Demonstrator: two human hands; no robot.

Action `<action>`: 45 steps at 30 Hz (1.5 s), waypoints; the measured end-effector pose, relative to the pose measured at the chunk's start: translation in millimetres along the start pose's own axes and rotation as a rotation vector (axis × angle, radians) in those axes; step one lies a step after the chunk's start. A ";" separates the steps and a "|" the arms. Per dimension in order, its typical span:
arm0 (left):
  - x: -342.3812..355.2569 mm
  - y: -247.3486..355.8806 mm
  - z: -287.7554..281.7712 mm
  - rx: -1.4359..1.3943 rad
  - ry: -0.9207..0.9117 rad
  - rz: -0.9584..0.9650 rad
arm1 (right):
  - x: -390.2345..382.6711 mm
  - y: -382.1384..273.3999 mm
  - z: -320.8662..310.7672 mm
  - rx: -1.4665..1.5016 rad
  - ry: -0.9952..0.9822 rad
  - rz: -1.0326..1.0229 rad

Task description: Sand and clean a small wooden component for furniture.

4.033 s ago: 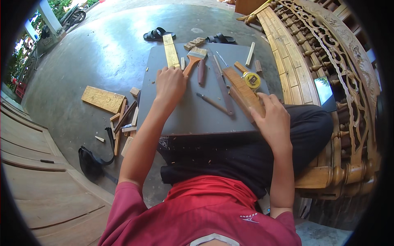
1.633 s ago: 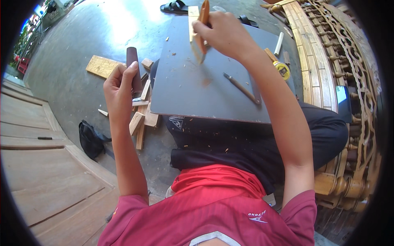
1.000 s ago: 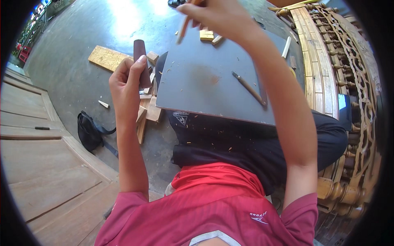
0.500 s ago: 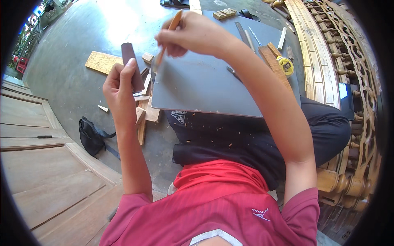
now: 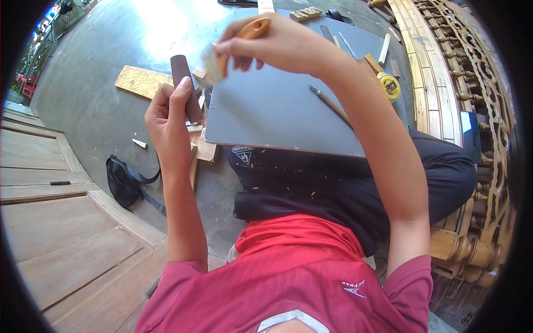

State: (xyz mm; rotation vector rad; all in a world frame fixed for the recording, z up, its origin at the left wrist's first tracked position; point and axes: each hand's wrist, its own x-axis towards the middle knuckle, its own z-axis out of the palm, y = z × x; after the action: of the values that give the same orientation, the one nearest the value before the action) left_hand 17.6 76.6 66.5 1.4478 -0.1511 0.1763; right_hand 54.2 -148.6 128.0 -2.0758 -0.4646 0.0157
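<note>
Concrete floor spreads wide and shiny around the grey board, and it's a two-handed moment over that board's left side! Right hand has its fingers closed round the orange handle of a paintbrush, bristles blurred at the left edge; whether they touch, I can't tell. Over to the left hand: thumb and curled fingers pinch a dark stick, held up just off that same edge.

How far along? Judging by what shows, the near half looks mostly brushed off, only a few specks left; pale shavings dot the dark trousers, so those remain.

Now the edges: the near one sits right over the lap, and wood scraps crowd in below the left corner. Widest grey stretch runs between the brush and the thin hand tool. Far right is tighter, with a brown plank beside the yellow tape measure, partly behind the right forearm.
</note>
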 end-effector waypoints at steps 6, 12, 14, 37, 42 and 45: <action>1.4 -2.8 -1.8 -0.021 0.071 0.024 | -6.3 -33.3 12.0 -0.733 0.166 0.172; 2.6 -9.6 -8.4 -0.077 0.100 0.019 | -2.1 -15.7 29.7 0.159 -0.044 0.013; 2.9 -7.2 -7.8 -0.082 0.101 0.047 | 13.9 -8.4 18.9 -0.040 0.070 0.021; -14.5 -19.3 26.7 0.325 -0.317 -0.068 | 114.0 81.8 -15.7 -0.109 0.172 0.113; -14.1 -23.9 39.3 0.455 -0.323 -0.055 | 130.0 143.4 -21.5 -0.790 0.671 -0.003; -15.0 -25.0 36.8 0.452 -0.293 -0.068 | 115.3 92.0 -34.1 0.107 0.105 0.233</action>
State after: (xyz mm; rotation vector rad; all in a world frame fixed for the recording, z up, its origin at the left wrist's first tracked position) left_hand 8.4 36.9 43.4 1.9238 -0.3155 -0.0650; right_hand 197.3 -180.4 89.7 -2.0037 -0.1525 0.0672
